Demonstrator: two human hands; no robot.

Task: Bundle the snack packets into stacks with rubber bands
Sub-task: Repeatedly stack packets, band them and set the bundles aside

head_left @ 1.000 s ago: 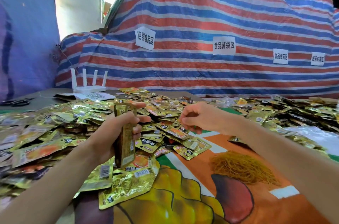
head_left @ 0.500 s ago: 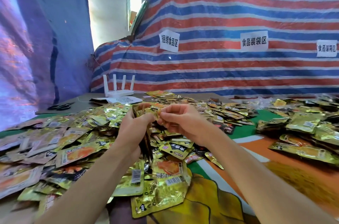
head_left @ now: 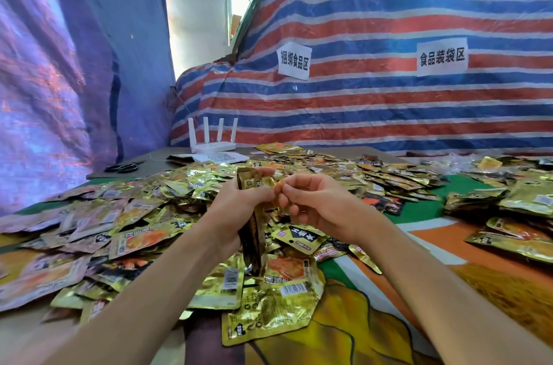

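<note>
Gold foil stack (head_left: 253, 245) is being gripped upright by the left hand (head_left: 236, 203) to keep edges aligned; the right hand (head_left: 320, 204) is pinching something small, indistinct.

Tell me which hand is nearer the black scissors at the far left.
Left. The left hand, gripping the packet stack, is right of the scissors and closer to camera; the right hand lies farther right.

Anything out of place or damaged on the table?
Nothing stands out. The loose packets lie in an untidy heap, none visibly torn. The left hand grips an upright stack; the right hand pinches what looks like a packet beside its top.
</note>
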